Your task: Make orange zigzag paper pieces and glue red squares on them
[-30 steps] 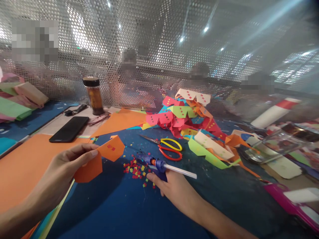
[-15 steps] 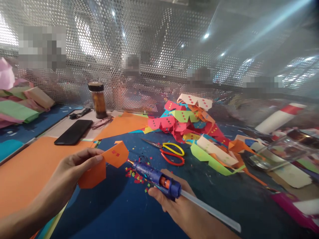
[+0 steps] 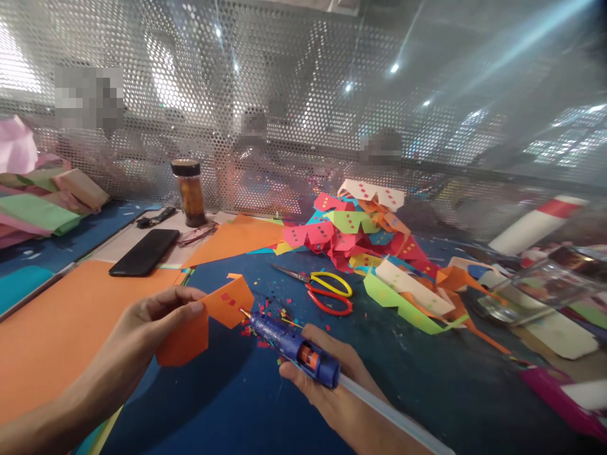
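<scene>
My left hand (image 3: pixel 161 322) pinches an orange paper cutout (image 3: pixel 227 302) between thumb and fingers, holding it above the blue table. Small red squares sit on the cutout's right half. My right hand (image 3: pixel 327 373) is wrapped round a blue glue gun (image 3: pixel 294 347), with a long whitish glue stick (image 3: pixel 393 414) sticking out of its back. The gun's nozzle tip is at the red squares on the cutout; whether it touches the paper I cannot tell. Tiny coloured paper squares (image 3: pixel 263 344) lie scattered beneath. Scissors (image 3: pixel 327 294) with yellow and red handles rest just beyond.
A heap of coloured paper masks (image 3: pixel 351 221) stands at the back. On the left are orange sheets (image 3: pixel 52 328), a black phone (image 3: pixel 145 253) and a jar (image 3: pixel 191 196). Paper scraps and a clear container (image 3: pixel 535 291) lie right. Perforated metal sheeting (image 3: pixel 284 76) rises behind.
The glue gun's nozzle has moved from the cutout's right edge onto the area by its red squares. My left hand and the cutout have shifted slightly right and down in view.
</scene>
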Available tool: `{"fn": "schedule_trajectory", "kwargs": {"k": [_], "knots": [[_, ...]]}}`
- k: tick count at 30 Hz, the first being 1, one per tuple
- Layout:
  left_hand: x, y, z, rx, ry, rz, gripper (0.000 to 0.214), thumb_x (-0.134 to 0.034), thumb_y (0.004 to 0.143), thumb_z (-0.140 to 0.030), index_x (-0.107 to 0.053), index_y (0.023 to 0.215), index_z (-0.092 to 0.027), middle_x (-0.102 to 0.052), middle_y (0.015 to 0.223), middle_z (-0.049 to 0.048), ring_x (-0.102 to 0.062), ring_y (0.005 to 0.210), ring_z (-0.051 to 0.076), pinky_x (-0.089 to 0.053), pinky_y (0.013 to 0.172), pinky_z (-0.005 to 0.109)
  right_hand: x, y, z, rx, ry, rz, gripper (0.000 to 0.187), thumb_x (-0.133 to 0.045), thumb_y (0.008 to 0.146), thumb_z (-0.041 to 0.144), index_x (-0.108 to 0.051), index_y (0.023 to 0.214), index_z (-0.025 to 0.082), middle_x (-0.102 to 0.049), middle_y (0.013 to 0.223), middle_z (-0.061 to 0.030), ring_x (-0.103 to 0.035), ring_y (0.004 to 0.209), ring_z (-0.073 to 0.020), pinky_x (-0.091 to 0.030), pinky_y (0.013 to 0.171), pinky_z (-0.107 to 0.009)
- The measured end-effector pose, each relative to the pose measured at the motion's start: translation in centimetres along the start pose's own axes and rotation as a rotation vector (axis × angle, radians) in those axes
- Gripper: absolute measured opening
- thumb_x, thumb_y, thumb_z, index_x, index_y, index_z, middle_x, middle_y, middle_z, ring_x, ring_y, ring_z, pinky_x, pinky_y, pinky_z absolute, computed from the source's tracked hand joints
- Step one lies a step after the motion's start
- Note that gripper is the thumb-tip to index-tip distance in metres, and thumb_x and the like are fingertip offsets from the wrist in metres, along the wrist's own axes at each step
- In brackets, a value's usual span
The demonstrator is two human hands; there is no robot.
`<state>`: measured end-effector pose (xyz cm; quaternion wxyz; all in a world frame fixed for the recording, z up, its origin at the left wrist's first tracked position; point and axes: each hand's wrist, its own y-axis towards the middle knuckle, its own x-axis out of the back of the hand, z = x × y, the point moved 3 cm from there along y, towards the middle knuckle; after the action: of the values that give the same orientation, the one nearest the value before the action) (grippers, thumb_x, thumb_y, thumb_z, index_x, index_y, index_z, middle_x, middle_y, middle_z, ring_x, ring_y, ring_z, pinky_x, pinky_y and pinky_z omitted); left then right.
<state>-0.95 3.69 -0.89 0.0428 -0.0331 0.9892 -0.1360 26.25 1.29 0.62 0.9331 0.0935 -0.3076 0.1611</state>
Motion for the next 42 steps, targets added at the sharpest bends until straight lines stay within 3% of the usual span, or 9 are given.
{"fn": "schedule_trajectory", "kwargs": {"k": [15,42], "knots": [[-0.13,-0.07,-0.09,-0.001,0.007,0.003,0.034,-0.085,0.067,-0.05,-0.072,0.084,-0.022,-0.068,0.062,0.0002,-0.059,0.048,0.012,-0.042,0.044,0.017,0.24,0.37,0.25,-0.002,-0.07,0.053,0.029,-0.056,0.093,0.047,-0.047,0.078,0.024,-0.053,0.068,0.0019,-0.046,0.057,-0.0139,-0.037,0.05,-0.026],[-0.21,-0.18,-0.14,0.006,-0.009,-0.001,0.037,-0.086,0.065,-0.05,-0.072,0.083,-0.022,-0.069,0.061,-0.0003,-0.058,0.047,0.011,-0.041,0.043,0.017,0.46,0.26,0.67,0.016,-0.073,0.041,0.025,-0.06,0.093,0.044,-0.051,0.081,0.024,-0.06,0.073,0.0014,-0.055,0.061,-0.0145,-0.04,0.055,-0.027]]}}
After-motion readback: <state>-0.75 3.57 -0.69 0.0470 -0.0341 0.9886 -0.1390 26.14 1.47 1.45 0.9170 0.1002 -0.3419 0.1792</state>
